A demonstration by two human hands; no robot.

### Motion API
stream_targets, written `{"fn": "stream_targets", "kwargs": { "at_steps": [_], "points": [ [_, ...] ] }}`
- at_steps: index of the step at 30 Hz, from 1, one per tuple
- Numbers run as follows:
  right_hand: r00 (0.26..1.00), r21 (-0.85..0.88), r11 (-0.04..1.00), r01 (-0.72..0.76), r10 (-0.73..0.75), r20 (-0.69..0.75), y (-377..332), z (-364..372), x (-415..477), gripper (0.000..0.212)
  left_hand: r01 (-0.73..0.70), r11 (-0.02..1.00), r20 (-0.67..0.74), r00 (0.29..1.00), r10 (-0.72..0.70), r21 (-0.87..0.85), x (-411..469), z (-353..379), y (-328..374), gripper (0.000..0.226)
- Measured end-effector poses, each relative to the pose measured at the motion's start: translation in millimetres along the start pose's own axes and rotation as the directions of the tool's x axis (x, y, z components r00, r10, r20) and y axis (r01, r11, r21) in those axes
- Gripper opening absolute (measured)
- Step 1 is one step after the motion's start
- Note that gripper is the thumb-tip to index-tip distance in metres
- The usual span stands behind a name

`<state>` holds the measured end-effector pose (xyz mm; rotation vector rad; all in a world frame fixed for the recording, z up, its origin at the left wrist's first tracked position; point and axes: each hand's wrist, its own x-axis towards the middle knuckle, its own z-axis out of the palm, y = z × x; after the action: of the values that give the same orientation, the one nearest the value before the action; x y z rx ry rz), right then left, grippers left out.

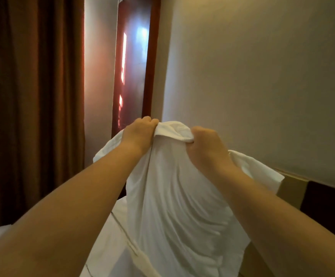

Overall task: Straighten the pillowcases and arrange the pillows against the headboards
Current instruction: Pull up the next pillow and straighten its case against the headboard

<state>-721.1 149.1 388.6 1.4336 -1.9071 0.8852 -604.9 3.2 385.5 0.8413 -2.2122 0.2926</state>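
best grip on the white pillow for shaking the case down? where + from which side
Take the white fabric pillow by the bunched top edge of its case, coming from above, one fist near each upper corner. It stands on end on the white bed, so the filling's weight pulls the cloth straight. The left hand and right hand already grip there.

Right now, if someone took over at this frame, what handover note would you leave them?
Left hand: grip closed on the pillowcase top edge.
Right hand: same edge, closed grip.
The pillow is held upright over the bed, beside the headboard.
Done: none visible.
Left: smooth the wrinkled case, set the pillow against the headboard. No other pillows in view.
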Motion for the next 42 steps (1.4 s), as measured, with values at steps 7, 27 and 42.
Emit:
{"fn": "stream_targets", "kwargs": {
  "at_steps": [7, 27, 42],
  "points": [
    [0.952, 0.091, 0.963, -0.253, 0.232, 0.198, 69, 69, -61, 0.022, -0.007, 0.992, 0.251, 0.968, -0.025, 0.127, -16, 99, 34, 0.028],
    [0.704, -0.338, 0.827, -0.450, 0.561, 0.436, 325, 186, 41, 0.019, -0.185, 0.979, 0.425, 0.882, 0.203, -0.084, 164, 378, 123, 0.024],
    [0.490, -0.440, 0.684, -0.582, 0.727, 0.481, 433, 309, -3, 0.033, -0.039, 0.980, 0.571, 0.808, 0.146, -0.195, 162, 562, 128, 0.024]
  ]
}}
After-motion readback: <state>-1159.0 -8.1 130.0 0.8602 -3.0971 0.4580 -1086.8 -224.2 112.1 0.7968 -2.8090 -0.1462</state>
